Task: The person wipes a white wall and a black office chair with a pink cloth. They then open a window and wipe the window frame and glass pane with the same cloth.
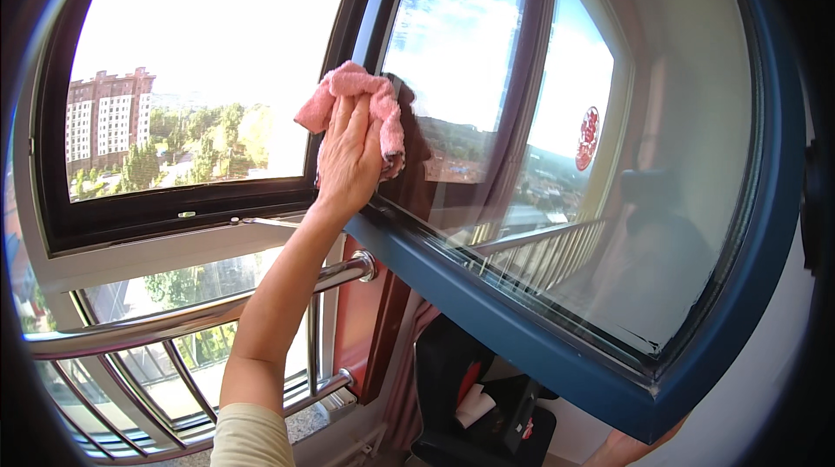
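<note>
A pink terry cloth (355, 85) is pressed by my left hand (349, 160) against the window's frame, near the inner edge of the opened sash. My fingers lie over the cloth, which bunches around them. The glass pane (587, 206) of the sash, in a blue frame (522, 323), reflects sky, hills and a railing. At the lower right, part of my right hand (675, 431) shows at the sash's bottom corner, mostly hidden behind the blue frame; its fingers cannot be seen.
Left of the sash is a dark window frame (176, 216) with buildings and trees outside. A shiny metal railing (196, 317) runs below it. Under the sash stands a black chair (450, 362) with things on it, beside a pink curtain (408, 389). A metal stay arm (271, 222) lies at the sill.
</note>
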The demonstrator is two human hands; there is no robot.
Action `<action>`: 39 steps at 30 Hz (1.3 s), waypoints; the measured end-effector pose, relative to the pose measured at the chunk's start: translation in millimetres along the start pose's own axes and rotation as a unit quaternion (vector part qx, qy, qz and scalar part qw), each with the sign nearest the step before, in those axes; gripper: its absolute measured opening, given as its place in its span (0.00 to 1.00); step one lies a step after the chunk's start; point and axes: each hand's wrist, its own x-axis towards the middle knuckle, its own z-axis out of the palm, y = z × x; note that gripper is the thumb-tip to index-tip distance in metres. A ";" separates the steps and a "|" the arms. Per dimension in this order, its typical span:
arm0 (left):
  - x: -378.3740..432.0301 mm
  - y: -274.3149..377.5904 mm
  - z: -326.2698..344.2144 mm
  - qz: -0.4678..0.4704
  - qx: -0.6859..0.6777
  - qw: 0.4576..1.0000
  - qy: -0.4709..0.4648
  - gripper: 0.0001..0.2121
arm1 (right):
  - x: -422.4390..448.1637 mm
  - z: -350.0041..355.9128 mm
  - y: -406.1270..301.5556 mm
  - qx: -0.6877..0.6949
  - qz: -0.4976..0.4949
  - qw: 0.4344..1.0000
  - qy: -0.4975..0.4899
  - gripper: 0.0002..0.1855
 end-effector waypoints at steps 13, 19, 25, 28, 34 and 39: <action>266.0 18.3 16.1 0.048 0.094 0.994 -0.019 0.29 | 0.5 17.4 1.5 0.040 -0.042 0.998 -0.020 0.30; 231.3 44.9 31.7 0.053 -0.202 0.976 -0.064 0.30 | 2.7 17.5 5.5 0.082 -0.050 0.994 -0.050 0.28; 222.0 106.0 21.6 0.419 0.056 0.906 0.015 0.25 | 3.4 12.5 5.0 0.092 -0.052 0.992 -0.066 0.27; 179.4 142.6 38.0 0.393 0.014 0.919 -0.015 0.26 | 7.2 5.1 9.3 0.068 -0.065 0.993 -0.069 0.26; 81.1 126.7 23.6 0.481 -0.020 0.877 -0.010 0.28 | 8.4 -20.1 26.4 0.077 -0.079 0.990 -0.086 0.25; 11.8 104.3 -6.5 0.474 -0.068 0.848 -0.228 0.28 | -4.2 7.1 4.9 0.149 -0.026 0.984 -0.092 0.24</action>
